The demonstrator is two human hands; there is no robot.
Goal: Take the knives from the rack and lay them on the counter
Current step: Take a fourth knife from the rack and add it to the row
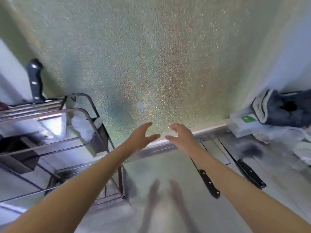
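Note:
Two black-handled knives lie on the pale counter: one knife just right of centre, partly under my right forearm, and a second knife further right. A third knife handle stands upright in the metal rack at the far left. My left hand and my right hand hover side by side above the counter's back edge, fingers spread, both holding nothing. The view is blurred by motion.
A glittery wall panel fills the back. At the right stand a clear plastic box with a green label and a dark grey cloth bundle. The wire rack frame juts out at the left.

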